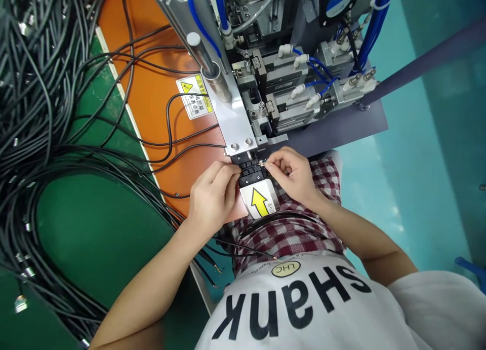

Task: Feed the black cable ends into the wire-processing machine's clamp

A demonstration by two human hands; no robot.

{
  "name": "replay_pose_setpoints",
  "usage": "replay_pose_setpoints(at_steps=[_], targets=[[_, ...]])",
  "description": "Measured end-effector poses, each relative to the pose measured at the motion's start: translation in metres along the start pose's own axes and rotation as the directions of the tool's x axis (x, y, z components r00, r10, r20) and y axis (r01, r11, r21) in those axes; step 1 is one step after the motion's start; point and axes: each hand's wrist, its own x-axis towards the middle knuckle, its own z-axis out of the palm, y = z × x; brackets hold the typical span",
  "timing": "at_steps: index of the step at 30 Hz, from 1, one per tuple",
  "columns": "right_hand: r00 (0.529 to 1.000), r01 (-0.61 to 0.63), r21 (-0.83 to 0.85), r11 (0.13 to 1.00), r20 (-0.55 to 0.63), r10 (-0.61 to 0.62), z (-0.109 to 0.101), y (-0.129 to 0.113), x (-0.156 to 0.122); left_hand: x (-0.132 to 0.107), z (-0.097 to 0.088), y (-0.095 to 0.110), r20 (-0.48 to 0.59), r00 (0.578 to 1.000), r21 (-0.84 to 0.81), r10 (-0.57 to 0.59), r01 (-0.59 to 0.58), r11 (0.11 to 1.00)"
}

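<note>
My left hand (213,192) is closed, its fingers pressed against the left side of a small black fixture (250,171) at the front of the machine, where a thin black cable (190,155) comes in from the left. My right hand (293,173) is pinched on a small metal cable end (261,162) at the fixture's right side. Just below the fixture sits a white plate with a yellow arrow (260,200) pointing up toward it.
A grey machine (273,81) with pneumatic cylinders and blue air hoses (374,21) stands on an orange bench top (152,96). A yellow warning label (194,95) is stuck beside it. A large heap of black cables (45,112) covers the green mat at left. Teal floor lies right.
</note>
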Motion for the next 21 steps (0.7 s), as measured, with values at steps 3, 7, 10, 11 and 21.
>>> replay_pose_setpoints(at_steps=[3, 7, 10, 11, 21], targets=[[0.985, -0.162, 0.156, 0.974, 0.085, 0.150, 0.000, 0.008, 0.004, 0.000, 0.000, 0.000, 0.001, 1.000, 0.025, 0.003, -0.003, 1.000], [0.974, -0.205, 0.151, 0.967, 0.128, 0.187, -0.006, 0.012, 0.001, -0.001, 0.001, -0.001, -0.013, 1.000, 0.092, 0.024, -0.023, 0.995], [0.998, -0.019, -0.022, 1.000, 0.064, 0.020, -0.009, 0.008, -0.006, -0.002, 0.002, -0.001, -0.064, 0.996, 0.213, 0.059, -0.045, 0.976], [0.997, 0.046, -0.078, 0.996, 0.062, -0.041, -0.010, 0.007, -0.008, -0.003, 0.003, -0.001, -0.086, 0.994, 0.256, 0.070, -0.045, 0.966], [0.954, -0.284, 0.151, 0.947, 0.145, 0.263, -0.003, 0.006, 0.010, -0.016, 0.006, 0.007, -0.068, 0.987, 0.360, 0.147, -0.113, 0.926]])
